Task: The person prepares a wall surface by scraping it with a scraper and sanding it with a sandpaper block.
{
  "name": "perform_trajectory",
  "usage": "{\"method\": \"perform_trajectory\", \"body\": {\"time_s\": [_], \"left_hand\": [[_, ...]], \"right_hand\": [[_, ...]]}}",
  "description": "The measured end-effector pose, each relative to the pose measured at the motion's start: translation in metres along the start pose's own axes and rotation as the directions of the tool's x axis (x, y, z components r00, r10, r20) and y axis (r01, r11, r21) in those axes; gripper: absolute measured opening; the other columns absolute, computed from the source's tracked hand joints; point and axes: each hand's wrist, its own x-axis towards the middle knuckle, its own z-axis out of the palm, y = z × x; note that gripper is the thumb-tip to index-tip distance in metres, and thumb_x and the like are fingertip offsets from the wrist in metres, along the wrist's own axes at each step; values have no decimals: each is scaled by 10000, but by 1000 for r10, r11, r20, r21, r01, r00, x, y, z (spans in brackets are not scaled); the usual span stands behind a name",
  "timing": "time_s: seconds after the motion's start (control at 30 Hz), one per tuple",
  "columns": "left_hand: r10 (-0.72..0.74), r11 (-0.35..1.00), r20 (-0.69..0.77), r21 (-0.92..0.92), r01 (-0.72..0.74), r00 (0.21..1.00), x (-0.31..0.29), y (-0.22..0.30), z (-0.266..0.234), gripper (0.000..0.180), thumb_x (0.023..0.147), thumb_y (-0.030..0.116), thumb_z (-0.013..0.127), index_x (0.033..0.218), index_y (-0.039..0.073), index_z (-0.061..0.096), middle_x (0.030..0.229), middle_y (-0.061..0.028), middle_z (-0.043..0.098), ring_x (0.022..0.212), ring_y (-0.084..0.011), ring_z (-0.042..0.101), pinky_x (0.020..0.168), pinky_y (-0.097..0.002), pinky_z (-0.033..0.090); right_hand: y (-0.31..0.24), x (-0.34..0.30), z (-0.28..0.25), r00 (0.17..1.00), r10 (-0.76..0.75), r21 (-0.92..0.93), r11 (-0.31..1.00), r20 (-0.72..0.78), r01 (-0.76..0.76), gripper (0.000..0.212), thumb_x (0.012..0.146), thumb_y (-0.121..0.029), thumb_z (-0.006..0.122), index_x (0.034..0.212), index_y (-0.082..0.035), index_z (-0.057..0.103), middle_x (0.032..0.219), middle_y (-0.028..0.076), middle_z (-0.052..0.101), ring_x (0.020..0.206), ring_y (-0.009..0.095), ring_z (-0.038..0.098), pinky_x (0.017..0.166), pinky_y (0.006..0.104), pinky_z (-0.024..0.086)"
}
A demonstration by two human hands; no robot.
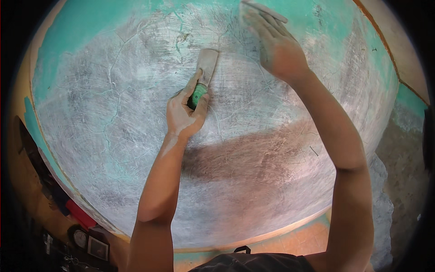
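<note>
My left hand (185, 110) grips a putty knife (208, 63) by its green handle. One finger lies along the lower part of the broad metal blade, which points up and away from me. Higher up and to the right, my right hand (282, 50) is stretched over a thin grey flat piece (267, 11) at the wall. Its edge sticks out past the fingers, while the rest is hidden, so I cannot tell its kind. Both hands are in front of a wall (149, 99) with worn turquoise paint, whitish-grey scraped areas and several cracks.
A brown patch (240, 154) spreads across the lower wall, partly in shadow. Several nails (374, 49) stick out at the right. Rough bare plaster (401, 154) shows beyond the right corner. At lower left are a round clock (80, 237), a framed picture (98, 248) and a red object (80, 214).
</note>
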Motion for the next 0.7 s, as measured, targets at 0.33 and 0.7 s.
{"method": "perform_trajectory", "body": {"time_s": [0.33,0.7], "left_hand": [[-10,997,-22,71,11,1000,-4,-2,0,501,893,101,626,1388,67,551,922,-135,713,806,-119,614,775,-279,501],[-40,999,-234,-8,39,972,-45,-29,-59,541,931,155,626,1428,4,475,1030,-97,674,895,-136,588,805,-267,483]], "right_hand": [[-41,33,-16,998,29,117,993,48,-35,643,790,65,541,1387,-174,508,1410,48,541,1278,264,523,1034,380,478],[-87,61,44,977,-211,25,977,39,211,514,853,-78,591,1360,-157,548,1426,-8,525,1313,187,474,1123,393,360]]}}
